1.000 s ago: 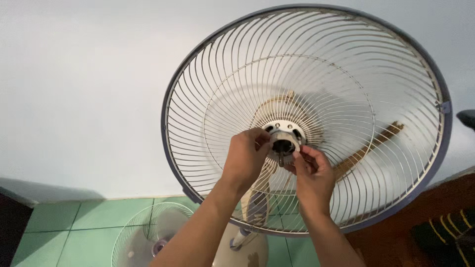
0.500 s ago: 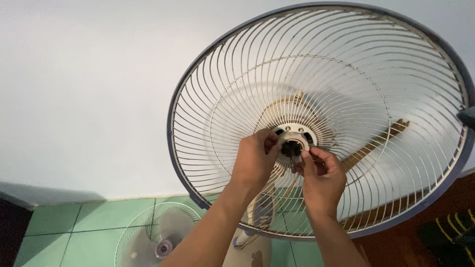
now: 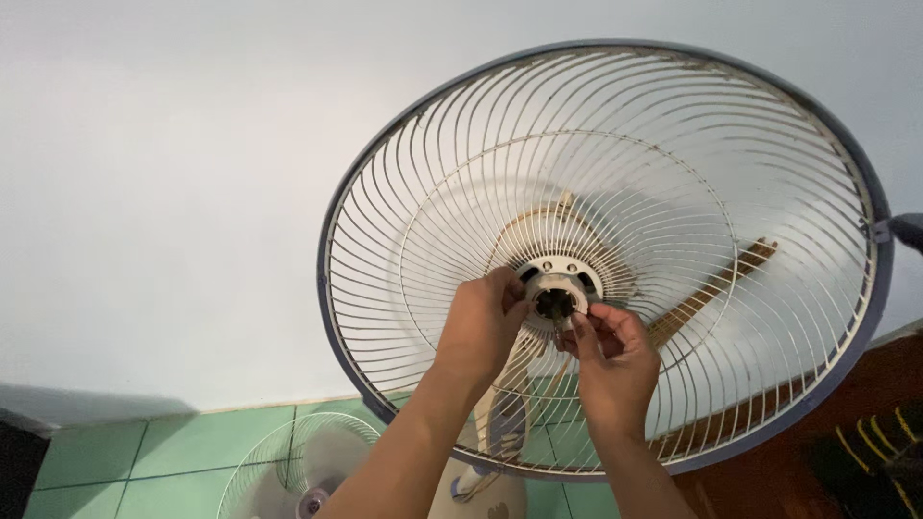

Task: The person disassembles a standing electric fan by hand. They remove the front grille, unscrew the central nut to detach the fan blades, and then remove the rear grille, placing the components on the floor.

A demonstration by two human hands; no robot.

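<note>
A round white wire fan grille point(image 3: 615, 173) with a grey-blue rim fills the view, held up against a pale wall. At its middle sits a white hub ring point(image 3: 567, 274) with a dark centre piece point(image 3: 555, 305). My left hand point(image 3: 481, 332) reaches up from below, and its fingertips grip the hub's left edge. My right hand point(image 3: 615, 370) is just below and to the right, with thumb and fingers pinched at the dark centre piece. The fan's cream neck point(image 3: 505, 423) shows through the wires below the hub.
A second wire grille point(image 3: 288, 471) lies on the green tiled floor point(image 3: 144, 452) at the lower left. A brown wooden surface point(image 3: 827, 423) stands at the lower right. A wooden strip point(image 3: 716, 288) shows behind the wires. A grey clip point(image 3: 899, 229) sits on the right rim.
The grille sits a little further right and lower in the view. Both hands have stayed at the hub, with only small shifts of the fingers.
</note>
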